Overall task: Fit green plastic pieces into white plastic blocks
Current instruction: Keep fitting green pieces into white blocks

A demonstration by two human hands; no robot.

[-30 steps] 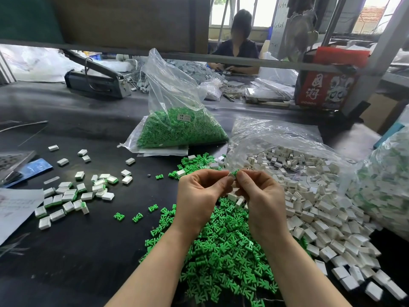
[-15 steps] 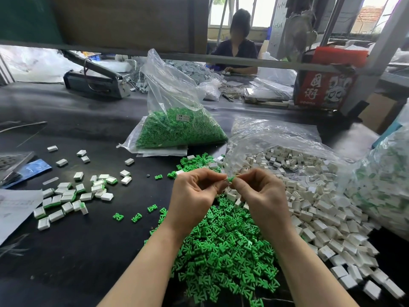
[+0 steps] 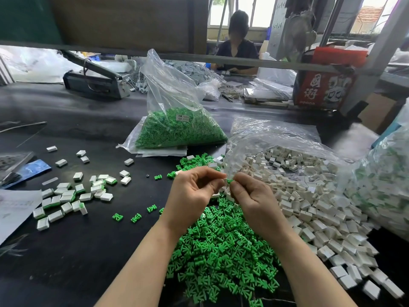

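Hands meet above the green pile (image 3: 221,247): left hand (image 3: 192,198) pinches a white block (image 3: 225,182), right hand (image 3: 254,196) pinches a green piece (image 3: 230,181) touching it.

We see even, soft daylight coming from the windows (image 3: 241,12) at the back, which are blown out to near white. The clear bags (image 3: 172,89) carry patches of glare. Wide-angle bending curves the frame edges, and the far background looks slightly soft.
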